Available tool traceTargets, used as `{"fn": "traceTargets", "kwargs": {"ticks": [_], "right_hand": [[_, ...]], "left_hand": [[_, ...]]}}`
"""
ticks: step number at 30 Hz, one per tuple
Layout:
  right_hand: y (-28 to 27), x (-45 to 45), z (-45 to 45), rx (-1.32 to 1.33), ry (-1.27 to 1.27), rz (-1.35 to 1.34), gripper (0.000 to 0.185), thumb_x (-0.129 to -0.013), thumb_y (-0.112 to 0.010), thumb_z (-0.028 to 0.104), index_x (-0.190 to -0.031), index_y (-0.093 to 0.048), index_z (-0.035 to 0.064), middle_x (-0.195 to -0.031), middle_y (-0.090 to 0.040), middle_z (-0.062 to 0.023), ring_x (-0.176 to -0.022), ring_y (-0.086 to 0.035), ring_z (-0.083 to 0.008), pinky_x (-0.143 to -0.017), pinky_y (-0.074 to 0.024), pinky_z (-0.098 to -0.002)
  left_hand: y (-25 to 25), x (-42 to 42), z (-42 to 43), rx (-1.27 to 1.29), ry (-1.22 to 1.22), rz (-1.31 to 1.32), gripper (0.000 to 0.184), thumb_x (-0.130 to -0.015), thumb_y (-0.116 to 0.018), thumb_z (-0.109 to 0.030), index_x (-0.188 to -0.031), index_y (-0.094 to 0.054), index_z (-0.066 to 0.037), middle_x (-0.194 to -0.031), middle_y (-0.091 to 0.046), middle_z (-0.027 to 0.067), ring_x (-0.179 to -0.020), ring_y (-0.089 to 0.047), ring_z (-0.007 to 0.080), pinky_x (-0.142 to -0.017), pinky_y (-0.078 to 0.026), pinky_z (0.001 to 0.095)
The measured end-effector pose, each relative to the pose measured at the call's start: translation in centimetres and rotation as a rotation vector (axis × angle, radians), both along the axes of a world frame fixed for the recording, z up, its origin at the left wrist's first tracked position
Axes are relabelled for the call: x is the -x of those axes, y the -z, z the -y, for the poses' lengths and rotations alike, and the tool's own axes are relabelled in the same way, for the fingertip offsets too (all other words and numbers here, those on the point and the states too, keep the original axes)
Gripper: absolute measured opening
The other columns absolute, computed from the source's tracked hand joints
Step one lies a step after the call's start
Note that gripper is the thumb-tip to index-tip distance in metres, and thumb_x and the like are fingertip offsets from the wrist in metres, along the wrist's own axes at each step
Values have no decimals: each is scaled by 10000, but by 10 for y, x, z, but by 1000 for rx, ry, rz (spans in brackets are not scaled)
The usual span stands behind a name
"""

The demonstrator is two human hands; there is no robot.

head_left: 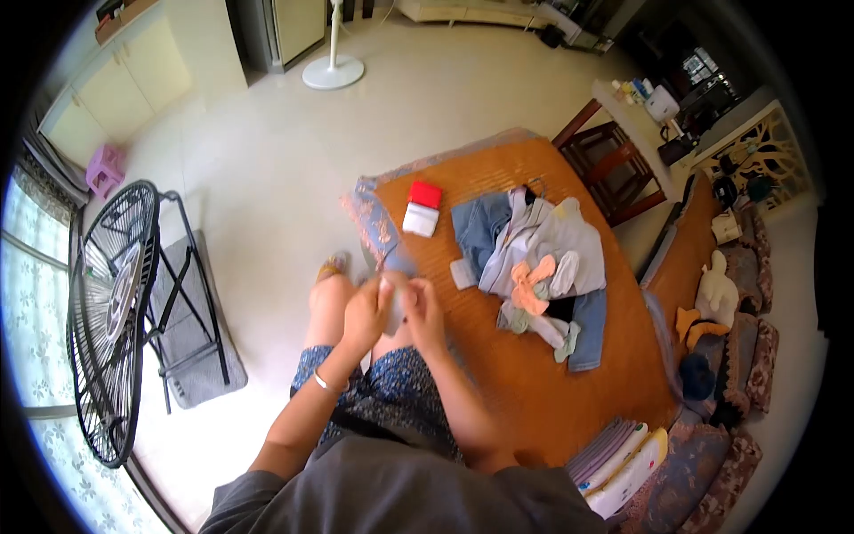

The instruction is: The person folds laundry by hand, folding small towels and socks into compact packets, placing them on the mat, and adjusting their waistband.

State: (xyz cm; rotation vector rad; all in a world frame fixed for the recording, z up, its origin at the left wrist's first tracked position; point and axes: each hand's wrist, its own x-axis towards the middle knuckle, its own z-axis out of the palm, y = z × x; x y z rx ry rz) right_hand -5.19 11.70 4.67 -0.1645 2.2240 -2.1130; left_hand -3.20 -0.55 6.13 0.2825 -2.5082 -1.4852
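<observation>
Over my lap, my left hand (366,313) and my right hand (425,313) are close together with fingers bent around a small pale grey cloth piece (395,317). It is blurred and partly covered by the fingers, so its exact kind is unclear. To the right on the orange-brown mat (498,365) lies a loose pile of clothes: blue jeans (587,334), a light grey top (553,233), peach cloth pieces (531,287) and a white sock-like piece (564,272). A red folded cloth (425,195) and a white folded cloth (420,220) lie side by side beyond my hands.
A round black corded chair (116,320) stands at left by a grey mat (212,356). Further off are a white fan base (334,73), a pink stool (106,171) and a wooden chair (614,169). Folded fabrics (614,467) and cushions (689,463) sit at lower right.
</observation>
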Motion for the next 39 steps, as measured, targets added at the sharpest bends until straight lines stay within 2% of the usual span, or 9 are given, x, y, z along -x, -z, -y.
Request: {"fn": "traceTargets", "kwargs": {"ticks": [4, 7, 9, 18, 22, 26, 30, 31, 39], "right_hand": [[13, 10, -8, -200, -53, -116, 206, -895, -565, 184, -959, -553, -12, -824, -591, -114, -757, -559, -142, -665, -448, -277], [21, 13, -13, -202, 68, -59, 226, -887, -589, 196, -976, -553, -9, -872, -624, -145, -789, -624, -221, -668, -486, -314], [24, 17, -17, 165, 115, 298, 243, -898, -591, 195, -998, -547, -23, -932, -619, -100, -834, -607, -164, -707, -489, -277], [29, 39, -43, 248, -206, 449, 308, -870, -631, 175, -1102, -548, -9, -943, -611, -56, -839, -593, -125, -662, -511, -260], [53, 83, -67, 351, 103, 483, 298, -859, -643, 224, -1074, -560, 35, -963, -615, -47, -804, -587, -130, -643, -500, -255], [54, 156, -82, 462, 222, 418, 279, -891, -599, 202, -1112, -508, 58, -1077, -579, -45, -927, -581, -155, -740, -491, -300], [58, 224, -65, 427, 148, 423, 389, -871, -636, 226, -1193, -484, 71, -1087, -571, -30, -962, -577, -173, -798, -490, -315], [64, 239, -57, 362, 151, 453, 320, -873, -632, 225, -1127, -514, 70, -1035, -578, -24, -919, -574, -149, -752, -501, -321], [124, 300, -26, -10, 155, 654, 243, -830, -687, 281, -972, -604, 103, -780, -562, 47, -644, -475, -70, -571, -395, -206]], "left_hand": [[29, 6, -3, -41, 92, 96, 270, -944, -453, -260, -901, -577, -24, -764, -601, 212, -680, -597, 351, -589, -454, 416], [36, 6, 0, -576, 29, 170, 252, -957, -485, -220, -1031, -575, 3, -814, -567, 1, -722, -506, 66, -578, -420, 221], [35, 8, 2, -623, 48, 217, 242, -946, -508, -207, -1035, -571, 8, -812, -565, -1, -716, -503, 61, -590, -421, 207], [51, 21, -1, -746, 31, 190, 211, -924, -550, -163, -1035, -559, 17, -904, -617, 46, -795, -571, 94, -685, -476, 214], [68, 23, -8, -918, -95, 134, 185, -942, -502, -126, -1056, -547, 12, -951, -632, 107, -847, -611, 151, -748, -498, 245], [86, 9, -28, -515, 158, 70, 137, -913, -517, -77, -1031, -551, -18, -944, -656, 101, -834, -636, 147, -711, -515, 277], [86, 0, -47, 129, 430, -70, 176, -815, -569, -70, -987, -604, -82, -937, -638, 102, -993, -594, 223, -1019, -319, 477], [92, -2, -50, 114, 464, -50, 249, -745, -565, -22, -966, -639, -110, -963, -624, 75, -1085, -524, 240, -1096, -145, 506], [104, 2, -40, 204, 501, -39, 234, -732, -579, -79, -955, -635, -120, -946, -630, 40, -1127, -496, 200, -1097, -170, 493]]}}
